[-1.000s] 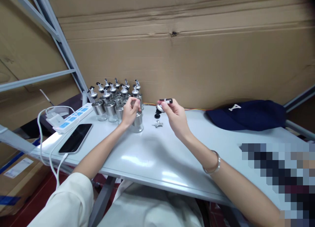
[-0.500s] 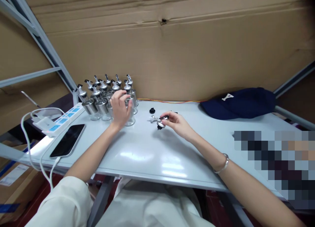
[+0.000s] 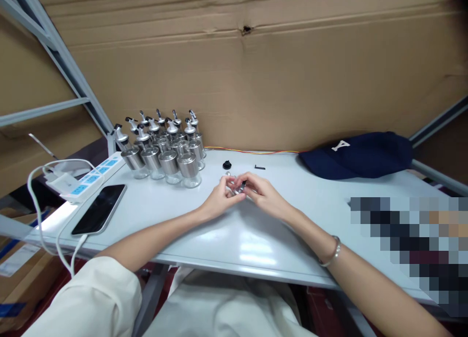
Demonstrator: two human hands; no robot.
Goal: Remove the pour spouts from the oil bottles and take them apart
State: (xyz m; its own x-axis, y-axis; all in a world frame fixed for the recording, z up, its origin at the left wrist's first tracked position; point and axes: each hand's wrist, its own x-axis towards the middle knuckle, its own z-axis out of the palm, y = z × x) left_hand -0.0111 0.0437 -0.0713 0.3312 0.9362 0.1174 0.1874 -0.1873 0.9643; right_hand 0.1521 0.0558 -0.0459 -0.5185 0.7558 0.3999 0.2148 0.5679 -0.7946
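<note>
A silver-and-black pour spout (image 3: 239,189) is held just above the table between my two hands, largely hidden by fingers. My left hand (image 3: 218,198) is closed on its left side, thumb against it. From the right, my right hand (image 3: 262,193) pinches the same spout. Just behind the hands lies a round black stopper (image 3: 227,165). A small black flat piece (image 3: 260,167) rests on the table beyond my right hand. To the left stand glass oil bottles with steel sleeves, several topped by spouts; the front bottle (image 3: 189,167) and its neighbour (image 3: 169,164) have none.
On the left are a white power strip (image 3: 95,177) with a plugged-in charger and a phone (image 3: 99,209) on a cable. A navy cap (image 3: 360,157) lies at the back right. Cardboard (image 3: 248,88) walls the table's rear, with thin wires along its foot. The right edge is pixelated.
My left hand has moved right and down from the bottles to take hold of the spout at my right hand. The front bottles and the small black piece now show fully.
</note>
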